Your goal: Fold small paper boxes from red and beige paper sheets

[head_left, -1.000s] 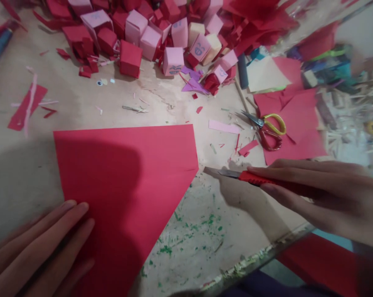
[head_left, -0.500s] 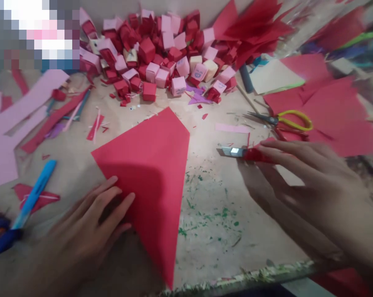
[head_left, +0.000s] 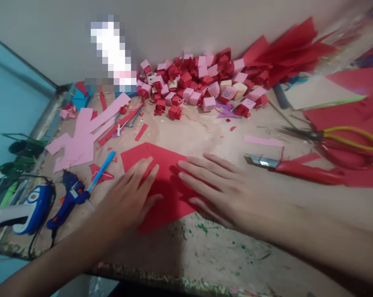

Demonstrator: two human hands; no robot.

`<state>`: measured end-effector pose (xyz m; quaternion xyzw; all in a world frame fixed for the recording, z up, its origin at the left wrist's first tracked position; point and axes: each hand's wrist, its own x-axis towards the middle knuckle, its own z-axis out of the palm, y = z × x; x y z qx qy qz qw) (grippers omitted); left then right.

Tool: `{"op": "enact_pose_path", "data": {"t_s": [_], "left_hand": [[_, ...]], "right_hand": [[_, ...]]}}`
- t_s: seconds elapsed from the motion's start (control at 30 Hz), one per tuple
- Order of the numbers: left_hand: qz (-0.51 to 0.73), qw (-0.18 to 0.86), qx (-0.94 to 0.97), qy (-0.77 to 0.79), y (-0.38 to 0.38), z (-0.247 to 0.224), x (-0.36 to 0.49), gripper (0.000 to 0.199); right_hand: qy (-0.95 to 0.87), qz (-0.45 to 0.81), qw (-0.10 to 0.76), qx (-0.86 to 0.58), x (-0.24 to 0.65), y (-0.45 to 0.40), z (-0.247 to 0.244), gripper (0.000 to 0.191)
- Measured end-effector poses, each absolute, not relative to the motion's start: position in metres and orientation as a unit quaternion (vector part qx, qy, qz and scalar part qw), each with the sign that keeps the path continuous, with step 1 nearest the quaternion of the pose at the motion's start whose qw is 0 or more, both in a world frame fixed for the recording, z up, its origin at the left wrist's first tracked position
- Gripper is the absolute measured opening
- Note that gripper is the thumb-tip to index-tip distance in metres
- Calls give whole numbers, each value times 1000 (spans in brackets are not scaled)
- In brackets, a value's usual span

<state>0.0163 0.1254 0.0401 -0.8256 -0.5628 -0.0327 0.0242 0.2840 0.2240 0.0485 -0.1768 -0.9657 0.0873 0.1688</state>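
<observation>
A folded-looking sheet of red paper (head_left: 166, 177) lies on the worktable (head_left: 223, 255) in front of me. My left hand (head_left: 137, 189) rests on its left part, fingers spread and holding nothing. From the right, my right hand (head_left: 217, 185) lies on the paper's right part with its fingers stretched out. Both palms face down. To the right of that hand, a red-handled cutter (head_left: 310, 171) lies on the table with its blade out, touched by neither hand.
Small red and pink paper boxes (head_left: 186, 82) are heaped at the back. Yellow-and-red-handled scissors (head_left: 322, 135) lie at the right, near red sheets (head_left: 356, 103). Pink paper (head_left: 81, 140), a blue pen (head_left: 102, 169) and a blue glue gun (head_left: 67, 202) are on the left.
My right hand has left the cutter and moved left onto the red paper. The paper is turned and its outline differs. The view has swung, showing more of the left side.
</observation>
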Motion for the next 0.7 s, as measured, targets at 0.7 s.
{"op": "enact_pose_path", "data": {"t_s": [0.7], "left_hand": [[19,-17,-835,-550,111,38,-6,101]], "right_hand": [[-938,165,143,-269,321,226,33,72]]}}
